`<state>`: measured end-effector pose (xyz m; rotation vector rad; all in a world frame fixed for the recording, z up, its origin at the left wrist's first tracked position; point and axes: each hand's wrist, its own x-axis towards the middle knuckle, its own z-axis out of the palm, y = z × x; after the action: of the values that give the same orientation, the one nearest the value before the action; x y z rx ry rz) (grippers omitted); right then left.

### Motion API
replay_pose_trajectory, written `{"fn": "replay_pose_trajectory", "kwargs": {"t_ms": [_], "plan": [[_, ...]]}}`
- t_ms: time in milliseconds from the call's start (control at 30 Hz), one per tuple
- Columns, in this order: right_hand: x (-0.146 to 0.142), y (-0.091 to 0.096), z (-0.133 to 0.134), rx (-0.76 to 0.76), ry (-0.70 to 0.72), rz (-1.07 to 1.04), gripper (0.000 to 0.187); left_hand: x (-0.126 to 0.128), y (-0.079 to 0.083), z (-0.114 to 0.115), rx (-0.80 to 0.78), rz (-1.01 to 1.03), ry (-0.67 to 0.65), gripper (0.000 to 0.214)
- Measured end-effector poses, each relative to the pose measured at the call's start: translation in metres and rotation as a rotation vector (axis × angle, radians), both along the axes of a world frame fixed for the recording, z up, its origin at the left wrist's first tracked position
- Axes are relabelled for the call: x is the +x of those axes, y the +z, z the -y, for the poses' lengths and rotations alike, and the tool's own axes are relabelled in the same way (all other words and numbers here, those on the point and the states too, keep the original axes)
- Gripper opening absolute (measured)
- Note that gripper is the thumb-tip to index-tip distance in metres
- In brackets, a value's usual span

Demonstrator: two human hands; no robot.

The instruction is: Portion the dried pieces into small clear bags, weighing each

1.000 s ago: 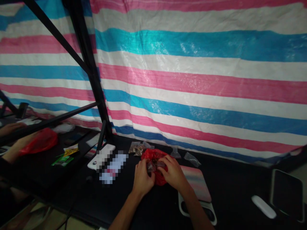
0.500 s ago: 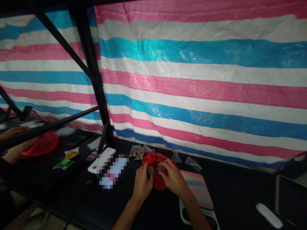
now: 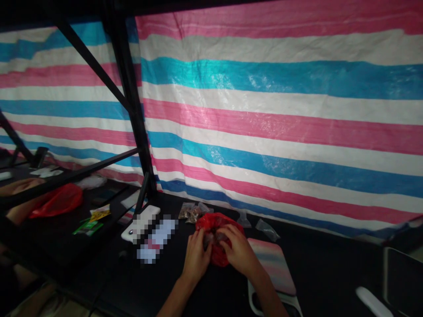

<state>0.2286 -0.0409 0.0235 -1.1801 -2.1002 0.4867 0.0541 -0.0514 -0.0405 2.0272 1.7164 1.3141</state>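
My left hand [image 3: 196, 257] and my right hand [image 3: 239, 251] are close together on a crumpled red plastic bag [image 3: 218, 255] on the black table [image 3: 317, 273]. Both sets of fingers grip the bag's gathered top. A small clear packet with dark contents [image 3: 211, 240] sits between them, mostly hidden by my fingers. Behind the bag lie clear packets of brown pieces [image 3: 190, 212]. Two small clear plastic bags [image 3: 243, 219] [image 3: 267, 230] lie just beyond my right hand.
A pink-striped pad [image 3: 272, 264] on a white stand lies right of my hands. To the left are a white phone [image 3: 142, 222] and a blurred box [image 3: 157, 240]. A dark tablet [image 3: 403, 281] is at far right. Another person's hands [image 3: 20, 188] work at far left, beside a red bag [image 3: 57, 200].
My hands have drawn closer around the red bag's top, and more of the small packet is now covered. The whole scene sits slightly lower and further right in the view.
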Motion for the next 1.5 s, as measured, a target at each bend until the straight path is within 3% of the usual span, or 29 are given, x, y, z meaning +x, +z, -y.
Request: {"fn": "replay_pose_trajectory", "kwargs": {"t_ms": [367,633,867,1033,1200,1300,1500], "plan": [[-0.001,-0.003,0.000,-0.028,0.022,-0.021,0.037,0.000,0.007,0.003,-0.048,0.063,-0.050,0.030],[-0.006,0.007,0.007,0.072,0.007,-0.022,0.041,-0.001,0.005,0.005,0.012,0.218,-0.055,0.031],[-0.018,0.007,0.014,0.158,0.053,-0.060,0.015,-0.001,-0.005,0.005,0.033,0.203,-0.113,0.043],[-0.018,0.003,0.012,0.194,0.100,-0.170,0.026,0.002,0.011,0.009,-0.004,0.208,-0.079,0.040],[-0.016,-0.004,0.009,0.226,0.079,-0.269,0.027,0.004,0.031,0.020,-0.115,0.387,-0.239,0.034],[-0.016,-0.006,0.007,0.235,0.116,-0.319,0.026,0.002,0.034,0.027,-0.105,0.472,-0.276,0.043],[-0.026,-0.003,0.010,0.113,0.121,-0.407,0.020,-0.004,0.036,0.037,-0.156,0.567,-0.247,0.035]]}}
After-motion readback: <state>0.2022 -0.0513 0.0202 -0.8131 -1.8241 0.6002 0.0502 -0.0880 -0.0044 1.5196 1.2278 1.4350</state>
